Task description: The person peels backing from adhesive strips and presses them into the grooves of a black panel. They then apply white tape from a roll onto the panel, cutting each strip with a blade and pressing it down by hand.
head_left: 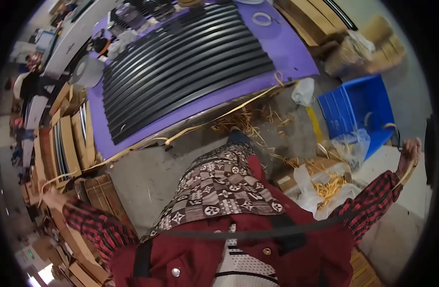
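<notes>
Far apart, left hand (53,197) and right hand (410,150) hold yellow strapping (196,127).

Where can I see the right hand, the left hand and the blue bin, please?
Right hand (410,149): head view, on the middle of the hand.
Left hand (53,198): head view, on the middle of the hand.
Blue bin (335,109): head view, on a side wall.

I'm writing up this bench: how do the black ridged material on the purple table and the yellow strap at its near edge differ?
Colour: the black ridged material is dark and shiny; the yellow strap is pale yellow.
Size: the black material covers much of the purple table; the strap is narrow.
Pose: the material lies flat; the strap bends along the edge.
</notes>
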`<state>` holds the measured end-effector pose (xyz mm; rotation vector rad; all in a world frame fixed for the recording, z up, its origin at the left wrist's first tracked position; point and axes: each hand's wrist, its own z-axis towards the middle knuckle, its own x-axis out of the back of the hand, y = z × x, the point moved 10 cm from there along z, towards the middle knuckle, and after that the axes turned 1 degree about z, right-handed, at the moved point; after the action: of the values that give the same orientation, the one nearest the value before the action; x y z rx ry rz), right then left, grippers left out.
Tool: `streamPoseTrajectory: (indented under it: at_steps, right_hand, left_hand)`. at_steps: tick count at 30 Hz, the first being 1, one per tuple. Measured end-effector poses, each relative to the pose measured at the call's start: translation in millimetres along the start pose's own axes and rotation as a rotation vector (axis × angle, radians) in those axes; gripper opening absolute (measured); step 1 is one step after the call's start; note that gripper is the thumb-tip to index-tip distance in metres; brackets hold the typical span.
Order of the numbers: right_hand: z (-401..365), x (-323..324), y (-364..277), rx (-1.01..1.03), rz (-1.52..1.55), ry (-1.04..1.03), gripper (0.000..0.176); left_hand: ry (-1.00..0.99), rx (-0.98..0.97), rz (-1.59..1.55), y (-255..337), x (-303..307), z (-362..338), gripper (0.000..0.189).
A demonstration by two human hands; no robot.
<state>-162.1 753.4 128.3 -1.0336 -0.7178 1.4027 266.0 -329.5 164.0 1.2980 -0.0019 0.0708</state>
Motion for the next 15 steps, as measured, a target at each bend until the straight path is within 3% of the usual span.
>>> streamPoseTrajectory:
  at_steps: [2,4,5,6,7,8,10,12,13,14,15]
  right_hand:
    - [-7,-56,54,-0.366,-0.314,-0.274,0.017]
    - [-7,-57,108,-0.56,-0.574,-0.431,0.017]
    - [0,-41,122,-0.539,-0.579,-0.482,0.019]
    - [9,-24,122,-0.466,-0.558,-0.464,0.019]
    - [20,31,126,-0.463,-0.398,-0.356,0.011]
    - [37,78,113,-0.444,-0.339,-0.158,0.019]
    - [61,171,86,-0.341,-0.213,0.23,0.043]
    - [69,160,90,-0.308,-0.177,0.351,0.044]
    - [74,153,129,-0.403,-0.48,0.053,0.044]
    - [68,149,171,-0.474,-0.785,-0.239,0.045]
    - [59,139,200,-0.456,-0.781,-0.232,0.045]
  left_hand:
    - [0.185,-0.145,0.319,-16,12,25,0.025]
    - [0.337,-0.222,0.657,-22,35,49,0.027]
    - [0.403,-0.225,0.827,-23,49,54,0.029]
    - [0.448,-0.198,0.968,-23,61,59,0.03]
    - [0.456,-0.163,1.045,-24,70,62,0.031]
    - [0.427,-0.13,1.039,-26,74,64,0.033]
    - [0.279,-0.181,0.652,-10,36,18,0.032]
    - [0.016,0.073,0.18,-74,-12,18,0.03]
    - [0.002,0.189,0.11,-56,-64,-44,0.029]
    - [-0.24,0.253,-0.089,-83,-110,-59,0.028]
    - [-0.361,0.264,-0.136,-85,-149,-103,0.028]
